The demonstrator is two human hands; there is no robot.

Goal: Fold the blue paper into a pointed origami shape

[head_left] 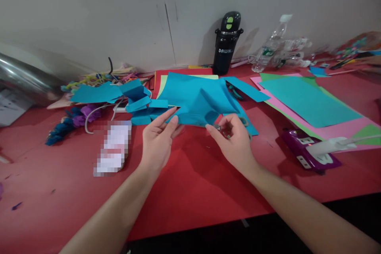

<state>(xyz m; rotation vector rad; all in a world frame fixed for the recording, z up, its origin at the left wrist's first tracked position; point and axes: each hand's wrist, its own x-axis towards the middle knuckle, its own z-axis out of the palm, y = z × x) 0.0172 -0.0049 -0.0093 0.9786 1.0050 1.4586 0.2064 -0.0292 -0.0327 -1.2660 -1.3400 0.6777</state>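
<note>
A large blue sheet of paper point(187, 95) lies bent and raised in front of me, its near edge lifted off the red table. My left hand point(159, 137) pinches that edge at the left between thumb and fingers. At the near right part of the sheet, my right hand point(233, 139) is closed, thumb and fingertips together around a small greyish thing. An olive, ring-like edge point(244, 121) shows behind its fingers; the hand hides most of it, and I cannot tell its kind. Beside the fingertips the blue paper curls up.
Blue paper pieces point(138, 97) lie left, near a pixelated white object point(114, 149). A black bottle point(226, 43) and a clear plastic bottle point(269, 49) stand behind. Coloured sheets point(312, 101) and a purple power strip point(309, 151) are right. Another person's hand point(370, 61) shows far right.
</note>
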